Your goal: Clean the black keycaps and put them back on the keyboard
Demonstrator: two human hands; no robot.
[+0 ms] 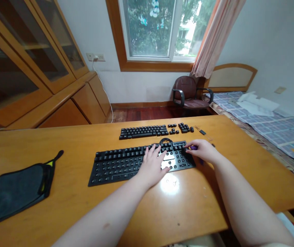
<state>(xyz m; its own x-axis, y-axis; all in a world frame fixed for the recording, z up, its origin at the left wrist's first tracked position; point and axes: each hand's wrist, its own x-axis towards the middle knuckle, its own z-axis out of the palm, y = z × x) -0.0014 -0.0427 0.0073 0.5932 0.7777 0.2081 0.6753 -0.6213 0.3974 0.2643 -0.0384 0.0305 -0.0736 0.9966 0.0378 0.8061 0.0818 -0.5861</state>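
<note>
A black keyboard [120,164] lies on the wooden table in front of me. Most of its lower keys are bare switches, while keycaps still sit along its upper rows. My left hand [153,164] rests on its middle, palm down with fingers spread, holding nothing. At the keyboard's upper right corner, my right hand [203,150] is closed in a pinch on a small purple tool [193,148], whose exact kind is hidden by the fingers. Behind the keyboard, loose black keycaps [144,131] are laid out in keyboard order, with smaller groups of keycaps [184,128] to their right.
A dark grey cloth pouch [20,185] with a strap lies on the left of the table [80,144]. A small dark flat piece [202,132] lies at the back right. Beyond the table stand a brown armchair [188,89], a bed [265,120] and a wooden cabinet [67,109].
</note>
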